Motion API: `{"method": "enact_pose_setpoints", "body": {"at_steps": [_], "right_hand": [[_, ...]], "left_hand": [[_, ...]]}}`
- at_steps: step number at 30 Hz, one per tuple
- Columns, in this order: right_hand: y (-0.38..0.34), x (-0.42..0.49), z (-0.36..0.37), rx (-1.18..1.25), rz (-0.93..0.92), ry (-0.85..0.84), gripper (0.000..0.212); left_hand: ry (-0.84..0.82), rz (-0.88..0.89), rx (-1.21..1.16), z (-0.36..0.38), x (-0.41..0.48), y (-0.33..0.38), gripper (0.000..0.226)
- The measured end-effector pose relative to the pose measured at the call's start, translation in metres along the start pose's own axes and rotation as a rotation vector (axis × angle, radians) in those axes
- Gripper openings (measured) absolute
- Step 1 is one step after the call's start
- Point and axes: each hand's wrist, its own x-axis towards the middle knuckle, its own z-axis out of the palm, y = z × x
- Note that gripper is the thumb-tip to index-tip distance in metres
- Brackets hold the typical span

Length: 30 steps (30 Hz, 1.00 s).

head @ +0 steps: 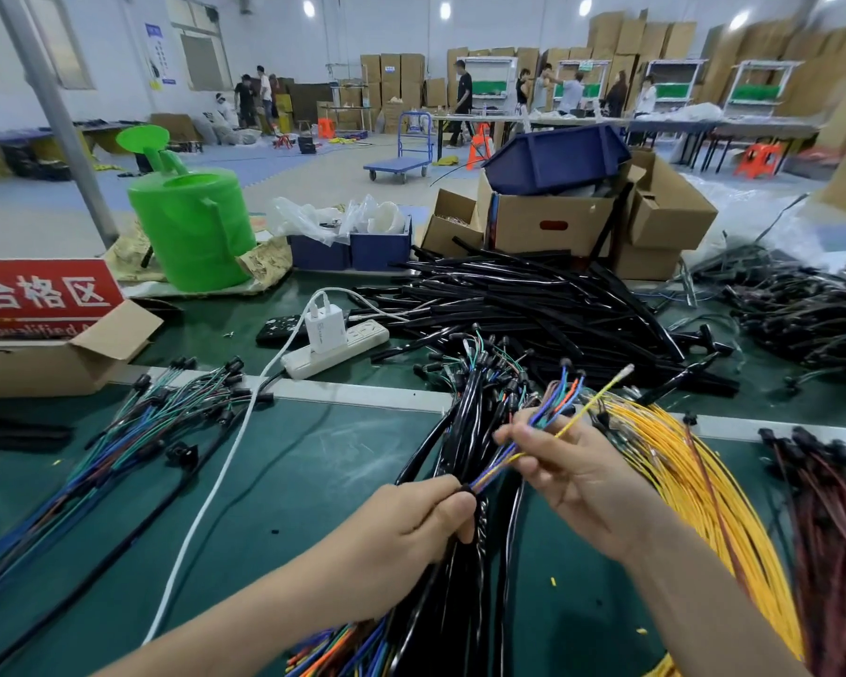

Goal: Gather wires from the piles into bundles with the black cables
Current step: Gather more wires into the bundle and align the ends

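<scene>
Near the front edge of the green table (323,461), the left hand (411,525) grips a bundle of black cables (460,432), fingers curled round it, with coloured wires (553,408) fanning up from the fist. Just to its right, the right hand (577,476) pinches those wires and a single yellow wire (601,395) between thumb and fingers. A yellow pile (694,476) lies toward the right, a dark red pile (836,520) at the right edge, and a mixed-colour pile (133,432) toward the left edge.

Our bare left hand (411,522), forearm entering from lower left, curls round a glossy black cable bundle (460,603); our right hand (577,476) pinches thin multicoloured wires (553,408) between thumb and fingers.
</scene>
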Motion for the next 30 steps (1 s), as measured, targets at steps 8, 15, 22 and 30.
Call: {"method": "enact_pose_setpoints", "body": {"at_steps": [8, 15, 22, 30], "right_hand": [[0.006, -0.016, 0.014, -0.066, 0.005, -0.175, 0.014], [-0.002, -0.008, -0.01, 0.29, -0.005, 0.028, 0.02], [-0.006, -0.017, -0.003, -0.146, -0.168, -0.056, 0.013], [-0.015, -0.023, -0.006, -0.258, -0.197, -0.176, 0.009]], "left_hand": [[0.034, 0.04, 0.052, 0.005, 0.007, 0.004, 0.033], [-0.009, 0.008, 0.078, -0.001, 0.002, 0.005, 0.033], [-0.056, -0.015, 0.045, -0.001, 0.003, 0.009, 0.034], [-0.052, 0.075, 0.131, -0.001, 0.002, 0.021, 0.021]]}}
